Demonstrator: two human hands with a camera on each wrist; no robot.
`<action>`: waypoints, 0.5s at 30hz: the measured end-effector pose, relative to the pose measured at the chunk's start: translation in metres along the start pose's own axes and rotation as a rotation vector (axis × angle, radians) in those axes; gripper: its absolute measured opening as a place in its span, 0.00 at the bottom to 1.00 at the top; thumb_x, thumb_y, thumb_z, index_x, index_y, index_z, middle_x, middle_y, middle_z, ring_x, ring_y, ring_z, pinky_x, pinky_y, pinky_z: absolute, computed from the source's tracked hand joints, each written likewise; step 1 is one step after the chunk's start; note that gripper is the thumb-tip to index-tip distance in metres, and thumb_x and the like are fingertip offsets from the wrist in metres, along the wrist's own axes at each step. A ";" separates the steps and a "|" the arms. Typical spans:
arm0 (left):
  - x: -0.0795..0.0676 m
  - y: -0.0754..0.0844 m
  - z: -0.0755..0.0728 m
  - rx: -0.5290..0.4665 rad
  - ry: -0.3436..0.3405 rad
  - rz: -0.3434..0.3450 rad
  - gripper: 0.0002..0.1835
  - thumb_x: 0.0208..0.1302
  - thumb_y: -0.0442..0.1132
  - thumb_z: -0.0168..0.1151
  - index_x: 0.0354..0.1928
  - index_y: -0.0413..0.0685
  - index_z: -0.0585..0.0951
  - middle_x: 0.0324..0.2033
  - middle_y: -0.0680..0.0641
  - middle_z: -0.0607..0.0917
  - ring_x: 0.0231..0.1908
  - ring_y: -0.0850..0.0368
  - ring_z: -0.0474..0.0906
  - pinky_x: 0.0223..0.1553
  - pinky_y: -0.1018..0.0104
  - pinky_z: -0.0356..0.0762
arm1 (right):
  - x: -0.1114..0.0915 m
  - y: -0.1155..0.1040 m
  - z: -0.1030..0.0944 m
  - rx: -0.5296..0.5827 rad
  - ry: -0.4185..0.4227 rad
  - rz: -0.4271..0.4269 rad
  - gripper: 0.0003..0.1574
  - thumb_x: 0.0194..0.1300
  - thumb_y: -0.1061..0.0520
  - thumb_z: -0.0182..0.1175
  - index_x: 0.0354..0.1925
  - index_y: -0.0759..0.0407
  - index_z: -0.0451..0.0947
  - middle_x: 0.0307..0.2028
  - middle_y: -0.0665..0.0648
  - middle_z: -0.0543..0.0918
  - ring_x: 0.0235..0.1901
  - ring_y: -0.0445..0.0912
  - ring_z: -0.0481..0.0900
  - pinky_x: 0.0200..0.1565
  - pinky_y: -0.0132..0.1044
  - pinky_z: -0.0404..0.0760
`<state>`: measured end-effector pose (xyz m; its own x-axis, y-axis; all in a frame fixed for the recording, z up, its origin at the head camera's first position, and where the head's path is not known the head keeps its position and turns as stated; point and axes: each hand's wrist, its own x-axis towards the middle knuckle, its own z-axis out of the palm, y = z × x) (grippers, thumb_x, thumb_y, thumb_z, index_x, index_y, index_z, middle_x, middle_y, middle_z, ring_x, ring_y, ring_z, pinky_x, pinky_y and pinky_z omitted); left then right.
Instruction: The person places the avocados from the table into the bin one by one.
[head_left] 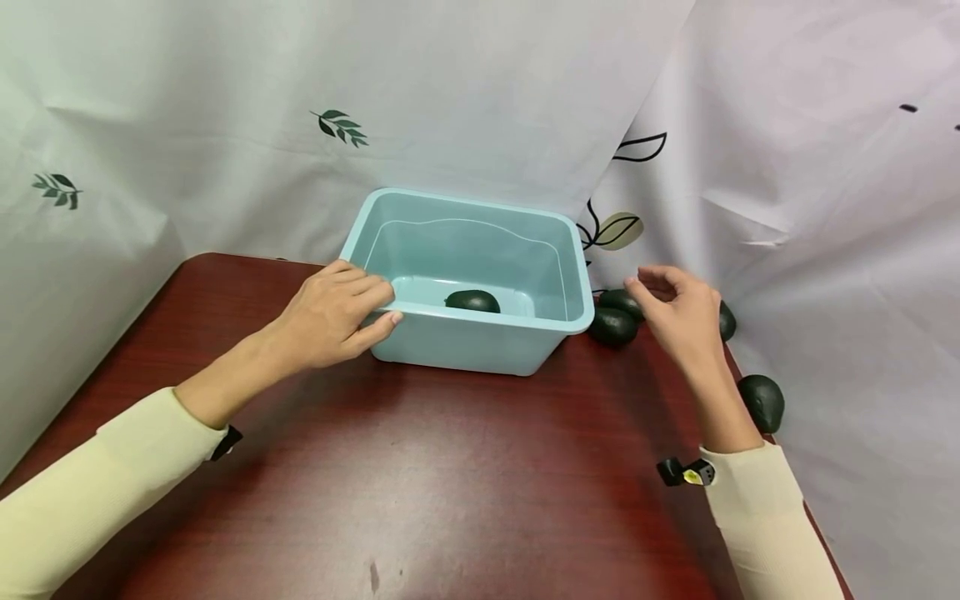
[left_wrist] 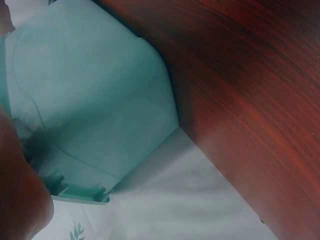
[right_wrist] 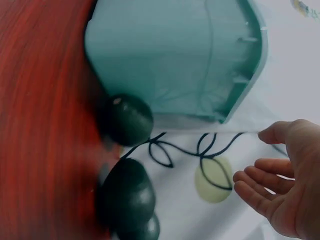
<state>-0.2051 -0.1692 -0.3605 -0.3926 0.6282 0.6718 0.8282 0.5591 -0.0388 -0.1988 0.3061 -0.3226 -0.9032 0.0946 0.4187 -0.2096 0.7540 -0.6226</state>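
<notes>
A light blue plastic tub point(head_left: 465, 346) stands at the back of the table, one dark green avocado point(head_left: 472, 301) on its floor. My left hand point(head_left: 337, 312) grips the tub's front left rim, fingers over the edge and thumb against the outer wall. My right hand point(head_left: 678, 312) is held in the air right of the tub, fingers loosely bent, nothing in it. Close to the tub's right side lie two avocados, a front one point(head_left: 613, 327) and one behind it point(head_left: 622, 302). Another avocado point(head_left: 726, 321) is partly hidden behind my right hand.
One more avocado point(head_left: 762, 402) lies at the table's right edge, beside my right wrist. White cloth point(head_left: 480, 100) with leaf prints hangs behind the dark red wooden table point(head_left: 450, 467) and along its sides.
</notes>
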 end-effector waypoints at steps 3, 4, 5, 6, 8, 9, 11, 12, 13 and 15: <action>0.000 0.000 0.000 -0.003 -0.003 0.000 0.26 0.90 0.57 0.43 0.32 0.48 0.69 0.23 0.53 0.65 0.24 0.57 0.62 0.48 0.51 0.79 | 0.001 0.010 0.001 -0.028 -0.042 0.037 0.31 0.79 0.39 0.69 0.64 0.60 0.89 0.58 0.65 0.94 0.49 0.39 0.95 0.76 0.46 0.76; 0.000 0.000 0.000 -0.003 -0.003 0.000 0.26 0.90 0.57 0.43 0.32 0.48 0.69 0.23 0.53 0.65 0.24 0.57 0.62 0.48 0.51 0.79 | 0.001 0.012 0.002 -0.037 -0.055 0.048 0.31 0.79 0.38 0.69 0.65 0.59 0.89 0.59 0.65 0.94 0.52 0.46 0.96 0.76 0.50 0.75; 0.000 0.000 0.001 -0.006 -0.004 -0.001 0.26 0.90 0.57 0.43 0.31 0.48 0.69 0.23 0.53 0.65 0.24 0.58 0.62 0.48 0.51 0.79 | 0.001 0.015 0.003 -0.041 -0.068 0.057 0.32 0.79 0.38 0.68 0.66 0.59 0.88 0.60 0.65 0.93 0.55 0.53 0.96 0.76 0.51 0.76; 0.000 0.000 0.000 -0.005 -0.004 -0.001 0.27 0.90 0.57 0.43 0.31 0.48 0.69 0.23 0.53 0.65 0.24 0.58 0.62 0.48 0.50 0.79 | 0.002 0.017 0.003 -0.050 -0.079 0.063 0.32 0.80 0.37 0.67 0.66 0.59 0.88 0.60 0.65 0.93 0.58 0.58 0.95 0.71 0.47 0.80; 0.000 0.000 0.000 -0.002 -0.001 -0.002 0.27 0.90 0.57 0.42 0.31 0.48 0.69 0.23 0.53 0.64 0.24 0.58 0.62 0.48 0.50 0.80 | 0.003 0.020 0.005 -0.063 -0.107 0.069 0.33 0.80 0.37 0.67 0.67 0.58 0.88 0.60 0.64 0.93 0.59 0.60 0.94 0.62 0.33 0.83; 0.000 0.000 0.000 -0.001 0.000 -0.002 0.27 0.90 0.57 0.42 0.31 0.49 0.68 0.22 0.53 0.64 0.24 0.58 0.61 0.48 0.50 0.80 | 0.003 0.022 0.006 -0.074 -0.122 0.071 0.33 0.80 0.37 0.67 0.67 0.58 0.88 0.60 0.63 0.94 0.59 0.60 0.94 0.55 0.28 0.83; 0.000 0.000 0.000 -0.002 0.002 -0.002 0.27 0.90 0.57 0.42 0.31 0.49 0.68 0.22 0.54 0.64 0.24 0.58 0.61 0.48 0.50 0.80 | 0.003 0.025 0.006 -0.089 -0.148 0.066 0.33 0.79 0.37 0.68 0.67 0.58 0.88 0.60 0.63 0.94 0.59 0.59 0.94 0.50 0.24 0.80; 0.001 0.000 -0.001 0.001 0.003 0.000 0.27 0.90 0.57 0.42 0.31 0.49 0.68 0.22 0.54 0.64 0.24 0.58 0.61 0.48 0.50 0.80 | 0.004 0.026 0.007 -0.095 -0.161 0.063 0.32 0.79 0.38 0.69 0.66 0.59 0.88 0.59 0.63 0.94 0.59 0.59 0.94 0.51 0.26 0.82; 0.001 0.000 -0.001 0.001 0.003 0.000 0.27 0.90 0.57 0.42 0.31 0.48 0.69 0.22 0.54 0.64 0.24 0.58 0.61 0.48 0.50 0.80 | 0.004 0.028 0.007 -0.101 -0.175 0.060 0.32 0.79 0.38 0.69 0.66 0.60 0.87 0.59 0.64 0.94 0.59 0.60 0.94 0.53 0.30 0.84; 0.001 0.000 -0.001 0.000 0.002 0.001 0.27 0.90 0.57 0.42 0.31 0.48 0.69 0.23 0.54 0.64 0.24 0.58 0.61 0.48 0.50 0.80 | 0.005 0.032 0.009 -0.111 -0.201 0.057 0.33 0.79 0.38 0.70 0.66 0.61 0.87 0.60 0.66 0.93 0.59 0.61 0.93 0.57 0.44 0.88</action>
<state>-0.2046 -0.1692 -0.3594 -0.3911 0.6275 0.6733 0.8287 0.5584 -0.0390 -0.2131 0.3247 -0.3461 -0.9711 0.0164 0.2380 -0.1235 0.8191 -0.5602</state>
